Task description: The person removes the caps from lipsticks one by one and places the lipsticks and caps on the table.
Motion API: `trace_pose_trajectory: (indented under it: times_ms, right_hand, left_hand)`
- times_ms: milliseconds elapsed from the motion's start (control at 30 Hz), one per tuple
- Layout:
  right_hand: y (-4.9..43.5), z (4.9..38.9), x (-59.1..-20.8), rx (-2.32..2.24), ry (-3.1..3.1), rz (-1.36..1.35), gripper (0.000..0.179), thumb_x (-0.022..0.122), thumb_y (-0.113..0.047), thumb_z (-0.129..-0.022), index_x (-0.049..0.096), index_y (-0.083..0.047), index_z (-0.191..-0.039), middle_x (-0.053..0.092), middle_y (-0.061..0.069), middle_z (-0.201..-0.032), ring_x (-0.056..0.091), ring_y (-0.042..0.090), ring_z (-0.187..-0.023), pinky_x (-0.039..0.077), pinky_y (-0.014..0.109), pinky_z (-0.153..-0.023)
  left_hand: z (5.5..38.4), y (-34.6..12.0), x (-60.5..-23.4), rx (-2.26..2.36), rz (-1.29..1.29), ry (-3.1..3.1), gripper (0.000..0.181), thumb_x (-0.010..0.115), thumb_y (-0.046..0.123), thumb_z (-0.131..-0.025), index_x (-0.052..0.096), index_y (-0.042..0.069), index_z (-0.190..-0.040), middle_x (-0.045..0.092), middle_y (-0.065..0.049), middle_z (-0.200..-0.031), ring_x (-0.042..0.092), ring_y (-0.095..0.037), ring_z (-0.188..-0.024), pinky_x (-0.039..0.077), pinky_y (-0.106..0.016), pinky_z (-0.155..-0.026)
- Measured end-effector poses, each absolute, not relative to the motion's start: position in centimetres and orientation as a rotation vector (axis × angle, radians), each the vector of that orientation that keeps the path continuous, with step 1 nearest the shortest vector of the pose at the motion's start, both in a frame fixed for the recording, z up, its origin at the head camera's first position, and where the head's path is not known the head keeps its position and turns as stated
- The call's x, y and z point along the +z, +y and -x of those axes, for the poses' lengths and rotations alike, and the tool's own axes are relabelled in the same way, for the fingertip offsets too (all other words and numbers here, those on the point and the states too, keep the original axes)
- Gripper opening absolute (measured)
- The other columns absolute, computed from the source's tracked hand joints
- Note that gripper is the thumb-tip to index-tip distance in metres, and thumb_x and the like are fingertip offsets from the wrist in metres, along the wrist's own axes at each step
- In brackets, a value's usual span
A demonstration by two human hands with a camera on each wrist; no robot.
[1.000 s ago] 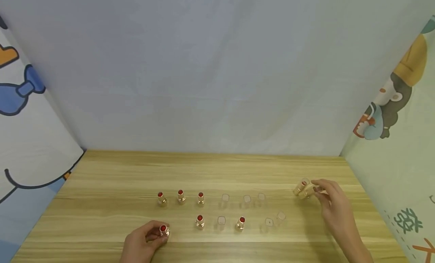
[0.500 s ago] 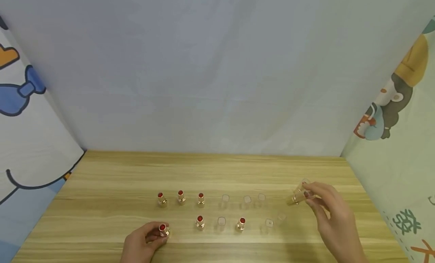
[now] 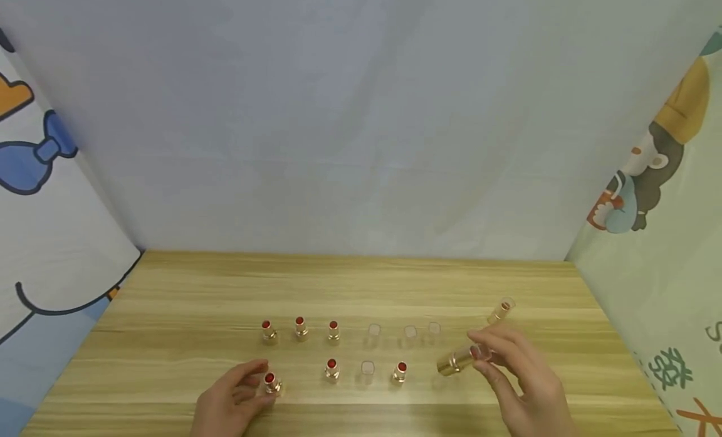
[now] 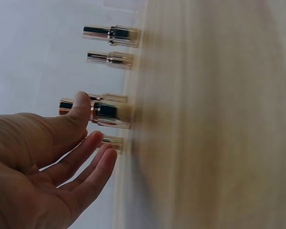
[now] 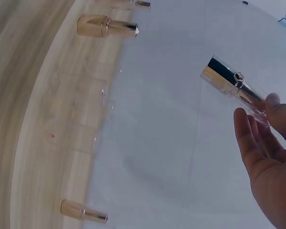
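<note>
A gold lipstick (image 3: pixel 272 384) with a red tip stands uncapped at the fingers of my left hand (image 3: pixel 227 398). Thumb and fingers are spread around it; in the left wrist view that hand (image 4: pixel 52 162) has its thumb alongside a lipstick (image 4: pixel 105 113). My right hand (image 3: pixel 521 382) pinches a second lipstick (image 3: pixel 453 362) by its clear capped end. Its gold base points left and it is tilted, above the table. In the right wrist view this lipstick (image 5: pixel 224 78) is held up between thumb and fingertips of the right hand (image 5: pixel 269 157).
Several uncapped lipsticks stand on the wooden table (image 3: pixel 338 280), among them a back one (image 3: pixel 301 328) and a front one (image 3: pixel 400 372). Clear caps, such as one cap (image 3: pixel 368 368), stand between. Another capped lipstick (image 3: pixel 500 311) is at back right. A pale cloth (image 3: pixel 361 142) hangs behind.
My right hand has lifted its lipstick from beside the other capped one and carried it left and nearer. My left hand's fingers have loosened from the standing lipstick.
</note>
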State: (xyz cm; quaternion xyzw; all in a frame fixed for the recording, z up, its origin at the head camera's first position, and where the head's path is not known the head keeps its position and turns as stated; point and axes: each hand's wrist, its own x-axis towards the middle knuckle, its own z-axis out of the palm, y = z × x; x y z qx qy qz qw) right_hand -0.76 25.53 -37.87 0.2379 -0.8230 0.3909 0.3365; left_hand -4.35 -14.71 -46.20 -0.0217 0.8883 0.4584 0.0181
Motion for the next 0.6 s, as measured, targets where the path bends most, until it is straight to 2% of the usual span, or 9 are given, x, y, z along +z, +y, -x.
trace_pose_trajectory:
  times_ms: [67,133,233,300,367,467,533,600]
  right_hand:
    - [24.9,0.5,-38.3,1.075,-2.133,-0.653,0.04,0.06,-0.027,-0.104,0.068,0.01,-0.12,0.067,0.01,-0.113,0.063,0.002,-0.097,0.056,0.007,-0.086]
    - [24.3,0.2,-38.7,1.115,-2.124,-0.684,0.039,0.062,-0.024,-0.104,0.068,0.01,-0.121,0.067,0.011,-0.114,0.064,0.003,-0.098,0.056,0.008,-0.085]
    - [23.2,0.0,-39.2,1.156,-2.1,-0.741,0.036,0.063,-0.021,-0.103,0.067,0.01,-0.122,0.066,0.012,-0.113,0.061,0.006,-0.095,0.055,0.01,-0.082]
    - [22.5,-0.1,-39.3,1.169,-2.077,-0.799,0.034,0.064,-0.019,-0.103,0.067,0.01,-0.122,0.065,0.012,-0.112,0.059,0.008,-0.093,0.053,0.012,-0.081]
    - [21.7,-0.2,-39.4,1.196,-2.046,-0.85,0.033,0.065,-0.016,-0.102,0.067,0.01,-0.122,0.064,0.013,-0.111,0.057,0.01,-0.093,0.052,0.014,-0.08]
    - [20.8,-0.2,-39.3,1.238,-2.001,-0.903,0.031,0.067,-0.013,-0.101,0.067,0.01,-0.122,0.063,0.013,-0.11,0.057,0.012,-0.094,0.052,0.016,-0.08]
    - [20.4,-0.3,-39.3,1.253,-1.991,-0.907,0.031,0.068,-0.013,-0.101,0.067,0.01,-0.122,0.063,0.013,-0.11,0.058,0.012,-0.095,0.053,0.016,-0.081]
    - [19.9,-0.3,-39.5,1.266,-1.992,-0.904,0.031,0.068,-0.013,-0.101,0.067,0.008,-0.123,0.063,0.013,-0.111,0.058,0.012,-0.095,0.055,0.016,-0.081]
  left_hand:
    - [4.3,-14.8,-46.0,1.41,-0.033,2.877,0.057,0.094,0.002,-0.068,0.073,0.005,-0.122,0.078,-0.009,-0.116,0.068,-0.001,-0.091,0.062,-0.018,-0.08]
    - [4.2,-14.8,-45.7,1.379,-0.145,3.016,0.06,0.096,0.003,-0.064,0.074,0.007,-0.12,0.078,-0.006,-0.113,0.069,-0.003,-0.092,0.06,-0.012,-0.082]
    - [4.2,-14.7,-44.9,1.327,-0.325,3.239,0.067,0.099,0.003,-0.055,0.076,0.01,-0.118,0.078,-0.001,-0.107,0.067,0.0,-0.095,0.052,-0.003,-0.086]
    - [4.2,-14.5,-44.2,1.341,-0.463,3.319,0.068,0.099,0.006,-0.055,0.076,0.011,-0.119,0.077,-0.003,-0.107,0.064,0.005,-0.102,0.046,0.001,-0.093]
    - [4.2,-14.2,-43.6,1.389,-0.632,3.345,0.056,0.095,0.024,-0.069,0.075,0.011,-0.12,0.077,-0.005,-0.109,0.058,0.01,-0.111,0.04,0.002,-0.099]
    - [4.1,-13.0,-42.7,1.509,-0.881,3.289,0.051,0.076,0.048,-0.089,0.075,0.008,-0.121,0.076,-0.008,-0.111,0.057,0.009,-0.119,0.039,-0.001,-0.106]
    - [4.0,-12.0,-42.5,1.596,-1.018,3.236,0.055,0.064,0.054,-0.096,0.075,0.006,-0.12,0.076,-0.009,-0.11,0.06,0.005,-0.116,0.043,-0.003,-0.102]
    - [3.9,-10.9,-42.4,1.653,-1.118,3.191,0.05,0.067,0.05,-0.097,0.074,0.006,-0.119,0.076,-0.008,-0.109,0.063,0.0,-0.112,0.046,-0.004,-0.1]
